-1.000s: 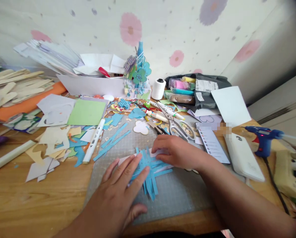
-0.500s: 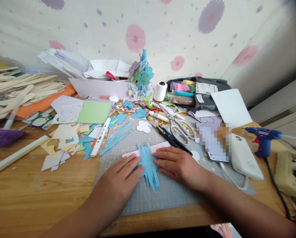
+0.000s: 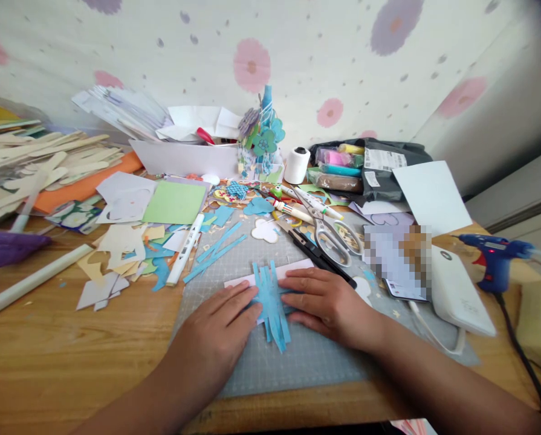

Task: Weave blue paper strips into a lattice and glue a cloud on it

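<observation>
Several blue paper strips (image 3: 272, 308) lie side by side over a pale pinkish paper (image 3: 297, 266) on the grey cutting mat (image 3: 306, 365). My left hand (image 3: 227, 317) rests flat on the left side of them, fingertips touching the strips' edge. From the right, my right hand (image 3: 327, 302) lies flat with fingers spread a little, its tips on the paper and the strips' right edge. The hands are apart, with the strips showing between them. What lies under the palms is hidden.
Silver scissors (image 3: 331, 232) and a black cutter (image 3: 320, 257) lie behind my right hand. A phone (image 3: 397, 260), a white power bank (image 3: 460, 290) and a blue glue gun (image 3: 497, 257) are at the right. Paper scraps (image 3: 120, 248) and a marker (image 3: 186, 251) are at the left.
The view has shifted slightly, so objects at the right appear farther right. My hands stay on the paper and strips, almost unmoved.
</observation>
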The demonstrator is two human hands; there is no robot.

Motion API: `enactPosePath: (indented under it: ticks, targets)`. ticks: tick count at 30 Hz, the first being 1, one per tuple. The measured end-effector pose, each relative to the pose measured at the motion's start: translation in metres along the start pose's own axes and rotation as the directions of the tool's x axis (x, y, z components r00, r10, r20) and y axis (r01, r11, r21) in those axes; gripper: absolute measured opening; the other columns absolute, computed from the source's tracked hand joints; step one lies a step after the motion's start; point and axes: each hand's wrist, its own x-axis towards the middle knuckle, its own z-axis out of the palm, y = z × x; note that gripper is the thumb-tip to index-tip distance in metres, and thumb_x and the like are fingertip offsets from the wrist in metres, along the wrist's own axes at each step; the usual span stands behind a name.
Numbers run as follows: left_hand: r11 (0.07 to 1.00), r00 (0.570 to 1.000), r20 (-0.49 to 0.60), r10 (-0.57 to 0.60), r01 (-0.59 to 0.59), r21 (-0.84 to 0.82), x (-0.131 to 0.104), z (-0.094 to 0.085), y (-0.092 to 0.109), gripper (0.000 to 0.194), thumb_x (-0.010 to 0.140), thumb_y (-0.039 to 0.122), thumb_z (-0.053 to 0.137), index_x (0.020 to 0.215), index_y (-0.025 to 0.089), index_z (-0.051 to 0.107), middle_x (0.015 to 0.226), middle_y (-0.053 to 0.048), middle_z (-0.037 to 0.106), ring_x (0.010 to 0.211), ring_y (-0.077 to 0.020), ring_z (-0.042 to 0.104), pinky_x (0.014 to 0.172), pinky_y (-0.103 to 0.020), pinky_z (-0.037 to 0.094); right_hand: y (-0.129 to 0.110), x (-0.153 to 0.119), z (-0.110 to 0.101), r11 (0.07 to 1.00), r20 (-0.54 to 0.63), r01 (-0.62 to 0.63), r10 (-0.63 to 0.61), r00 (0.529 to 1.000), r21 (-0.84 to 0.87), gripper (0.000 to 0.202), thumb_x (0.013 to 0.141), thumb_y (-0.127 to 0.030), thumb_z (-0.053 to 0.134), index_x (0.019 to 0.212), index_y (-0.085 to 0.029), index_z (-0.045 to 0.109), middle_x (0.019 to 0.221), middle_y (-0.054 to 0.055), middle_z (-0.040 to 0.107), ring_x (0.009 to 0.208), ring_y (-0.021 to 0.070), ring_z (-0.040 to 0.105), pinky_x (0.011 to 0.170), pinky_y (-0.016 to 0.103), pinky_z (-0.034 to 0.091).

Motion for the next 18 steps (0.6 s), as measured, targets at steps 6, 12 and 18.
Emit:
enactPosePath:
  ticks: [6, 12, 18]
  targets:
    - [1.0, 1.0, 0.015, 0.02, -0.02, -0.005, -0.0003, -0.0002, -0.0025, 0.027, 0.092, 0.013, 0.046, 0.102, 0.017, 0.071, 0.115, -0.011, 0.07, 0.112, -0.0258, 0.063, 0.09, -0.042, 0.057, 0.0016, 0.0017, 0.0017, 1.0, -0.017, -0.017, 0.017, 1.0, 0.011, 0.015, 0.092, -0.024, 0.059, 0.1, -0.019, 0.07, 0.111, 0.009, 0.072, 0.108, 0.0218, 0.064, 0.095, 0.04, 0.052]
    - [0.999, 0.999, 0.027, 0.04, -0.04, 0.019, 0.0017, -0.003, -0.0037, 0.027, 0.093, 0.013, 0.045, 0.102, 0.016, 0.071, 0.115, -0.011, 0.071, 0.112, -0.0257, 0.064, 0.091, -0.041, 0.057, 0.0049, 0.0031, 0.0021, 0.998, -0.01, -0.039, 0.04, 0.999, 0.041, 0.014, 0.092, -0.024, 0.059, 0.098, -0.02, 0.071, 0.112, 0.008, 0.072, 0.105, 0.0223, 0.065, 0.093, 0.039, 0.052]
    - [0.999, 0.999, 0.01, 0.034, -0.035, 0.034, -0.0019, -0.0013, -0.0037, 0.028, 0.095, 0.015, 0.044, 0.103, 0.018, 0.07, 0.117, -0.009, 0.07, 0.115, -0.0239, 0.062, 0.094, -0.038, 0.055, 0.0043, 0.0051, 0.0028, 1.0, -0.04, 0.006, -0.007, 0.999, -0.026, 0.015, 0.093, -0.022, 0.056, 0.095, -0.019, 0.07, 0.109, 0.008, 0.073, 0.101, 0.0227, 0.064, 0.089, 0.04, 0.053]
